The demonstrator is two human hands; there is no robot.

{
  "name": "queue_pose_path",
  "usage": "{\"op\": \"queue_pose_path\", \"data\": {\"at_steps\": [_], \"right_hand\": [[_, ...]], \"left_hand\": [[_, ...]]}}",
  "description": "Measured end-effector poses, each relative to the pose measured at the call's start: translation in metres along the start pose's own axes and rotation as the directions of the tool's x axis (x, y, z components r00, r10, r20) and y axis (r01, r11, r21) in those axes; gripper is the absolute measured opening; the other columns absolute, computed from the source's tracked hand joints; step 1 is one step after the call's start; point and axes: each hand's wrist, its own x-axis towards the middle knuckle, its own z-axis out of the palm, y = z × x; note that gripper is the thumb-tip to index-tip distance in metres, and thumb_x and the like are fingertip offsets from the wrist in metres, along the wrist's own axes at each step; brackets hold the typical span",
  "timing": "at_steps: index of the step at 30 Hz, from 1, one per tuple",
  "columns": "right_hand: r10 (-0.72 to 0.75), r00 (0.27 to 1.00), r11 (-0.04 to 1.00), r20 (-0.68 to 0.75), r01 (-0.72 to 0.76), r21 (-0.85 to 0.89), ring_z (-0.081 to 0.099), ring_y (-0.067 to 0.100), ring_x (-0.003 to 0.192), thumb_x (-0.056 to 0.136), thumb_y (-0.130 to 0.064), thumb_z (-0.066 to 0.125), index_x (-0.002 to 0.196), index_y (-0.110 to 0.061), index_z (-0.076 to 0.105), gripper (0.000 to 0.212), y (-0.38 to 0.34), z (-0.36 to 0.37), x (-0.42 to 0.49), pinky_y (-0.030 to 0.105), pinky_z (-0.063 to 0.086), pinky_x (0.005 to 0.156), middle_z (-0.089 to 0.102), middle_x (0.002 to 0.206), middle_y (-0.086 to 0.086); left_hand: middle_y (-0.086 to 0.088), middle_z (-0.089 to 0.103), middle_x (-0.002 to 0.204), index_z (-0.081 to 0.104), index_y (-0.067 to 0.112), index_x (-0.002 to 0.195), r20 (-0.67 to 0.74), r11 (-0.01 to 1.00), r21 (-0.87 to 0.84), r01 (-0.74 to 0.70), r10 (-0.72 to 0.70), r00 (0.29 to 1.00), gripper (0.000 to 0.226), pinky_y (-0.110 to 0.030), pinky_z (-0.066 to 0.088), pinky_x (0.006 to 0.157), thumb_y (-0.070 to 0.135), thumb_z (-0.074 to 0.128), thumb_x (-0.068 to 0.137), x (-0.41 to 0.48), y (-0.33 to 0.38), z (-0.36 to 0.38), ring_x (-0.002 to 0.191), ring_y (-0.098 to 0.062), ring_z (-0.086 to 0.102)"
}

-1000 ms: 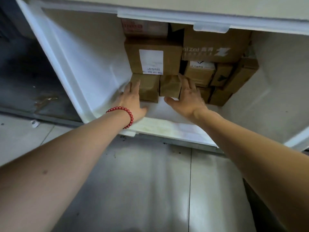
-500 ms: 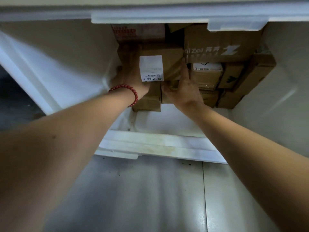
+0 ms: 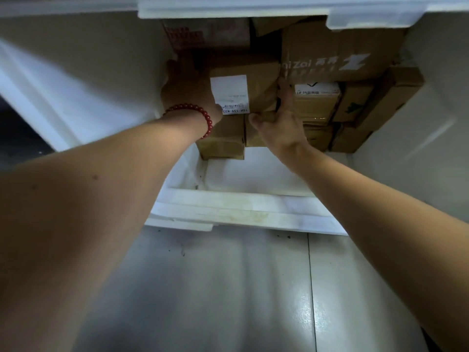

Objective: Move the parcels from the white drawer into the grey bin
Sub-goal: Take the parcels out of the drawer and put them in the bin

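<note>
Between the hands: labelled parcel, lying over smaller boxes at the left of the white drawer; other parcels are packed just beyond my right hand.
Left hand: palm against the parcel's left face. The fingers run into shadow, so I cannot tell how far they curl.
Right hand: fingers straight up the right face, thumb along the near lower edge; it presses rather than wraps.
Handling: I judge stiff cardboard of moderate weight, with smooth faces that may slip under a side squeeze.
Hold: I'd take opposite faces low, with thumbs under the bottom edge.
Grey bin: out of view.
</note>
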Motion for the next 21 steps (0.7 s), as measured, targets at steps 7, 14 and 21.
{"op": "queue_pose_path", "data": {"at_steps": [7, 14, 21], "right_hand": [[0.096, 0.995, 0.987, 0.024, -0.099, 0.126, 0.041, 0.024, 0.135, 0.092, -0.019, 0.06, 0.149, -0.023, 0.016, 0.072, -0.01, -0.005, -0.001, 0.044, 0.04, 0.109, 0.038, 0.149, 0.002], [0.177, 0.983, 0.952, 0.059, -0.186, 0.241, 0.043, 0.024, 0.133, 0.094, -0.018, 0.057, 0.149, -0.03, 0.016, 0.069, -0.014, -0.007, 0.001, 0.047, 0.046, 0.104, 0.04, 0.148, -0.003], [0.193, 0.977, 0.954, 0.089, -0.208, 0.217, 0.028, 0.028, 0.142, 0.095, -0.019, 0.056, 0.154, -0.031, 0.014, 0.073, -0.014, -0.004, -0.005, 0.049, 0.043, 0.106, 0.01, 0.159, -0.003]], "left_hand": [[-0.013, 0.011, 0.156, 0.017, 0.028, 0.15, -0.001, 0.996, -0.085, 0.039, -0.039, 0.999, 0.084, -0.048, 0.028, 0.112, 0.036, 0.066, 0.083, -0.015, 0.003, 0.004, 0.142, -0.039, 0.008], [-0.007, 0.004, 0.159, 0.017, 0.028, 0.15, 0.048, 0.957, -0.275, 0.091, -0.08, 0.996, 0.079, -0.036, 0.009, 0.119, 0.033, 0.064, 0.087, -0.01, 0.003, 0.002, 0.147, -0.029, -0.004], [-0.008, 0.012, 0.158, 0.016, 0.028, 0.151, 0.023, 0.972, -0.23, 0.05, -0.046, 0.999, 0.084, -0.038, 0.014, 0.119, 0.035, 0.066, 0.084, -0.016, -0.001, 0.004, 0.146, -0.03, 0.005]]}}
